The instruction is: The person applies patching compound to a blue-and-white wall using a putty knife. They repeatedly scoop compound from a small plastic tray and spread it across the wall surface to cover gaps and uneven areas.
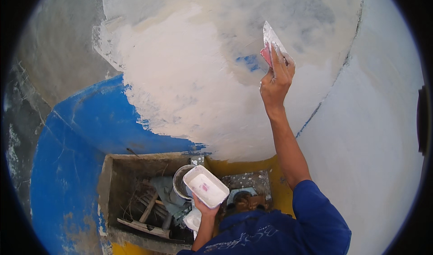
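Note:
Raised toward the wall [180, 75], my right hand [276, 86] grips a putty knife [273, 35] with a whitish, smeared blade and a pinkish-red part by the fingers. The blade is over a greyish stretch of wall beside a small blue patch; whether it touches cannot be told. Whitish filler coats much of the surface around it. Low in front of my body, my left hand [207, 208] holds a white rectangular tub [218, 177] from beneath and the side. Whitish paste with a pinkish spot lies in it. White residue marks my right fingers.
Below the wall stands a concrete trough [106, 187] with sticks, a cloth [164, 189] and debris inside. A round bucket [177, 183] is partly behind the tub. Blue wall [85, 120] lies left, a pale adjoining wall [370, 142] right. A speckled board [257, 180] lies by my body.

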Demonstrator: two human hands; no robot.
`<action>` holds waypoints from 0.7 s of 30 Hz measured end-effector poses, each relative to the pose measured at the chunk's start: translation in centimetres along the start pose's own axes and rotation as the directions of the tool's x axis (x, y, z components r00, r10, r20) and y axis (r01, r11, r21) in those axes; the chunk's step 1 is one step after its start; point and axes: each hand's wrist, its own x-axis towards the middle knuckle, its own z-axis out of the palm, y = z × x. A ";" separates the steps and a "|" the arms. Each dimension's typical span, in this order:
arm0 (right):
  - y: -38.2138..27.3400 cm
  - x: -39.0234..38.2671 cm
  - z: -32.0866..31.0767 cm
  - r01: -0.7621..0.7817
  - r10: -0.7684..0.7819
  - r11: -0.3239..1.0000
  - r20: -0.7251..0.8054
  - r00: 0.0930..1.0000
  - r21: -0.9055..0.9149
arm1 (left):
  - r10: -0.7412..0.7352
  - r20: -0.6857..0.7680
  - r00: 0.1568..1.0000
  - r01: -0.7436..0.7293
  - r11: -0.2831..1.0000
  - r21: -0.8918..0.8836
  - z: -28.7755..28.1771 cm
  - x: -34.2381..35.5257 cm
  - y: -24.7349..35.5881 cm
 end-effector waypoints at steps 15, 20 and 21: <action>0.2 -8.9 1.3 0.020 -0.021 1.000 0.080 0.997 0.012 | -0.002 0.007 1.000 0.002 1.000 -0.002 -0.2 0.7 -0.5; 5.2 -15.1 5.0 0.135 -0.096 0.975 0.217 0.971 -0.173 | -0.035 0.026 0.999 0.034 0.999 0.032 0.5 0.7 -1.1; 4.8 -16.1 4.9 0.134 -0.096 0.976 0.211 0.973 -0.174 | -0.034 0.031 0.999 0.033 0.999 0.036 0.8 0.9 -1.0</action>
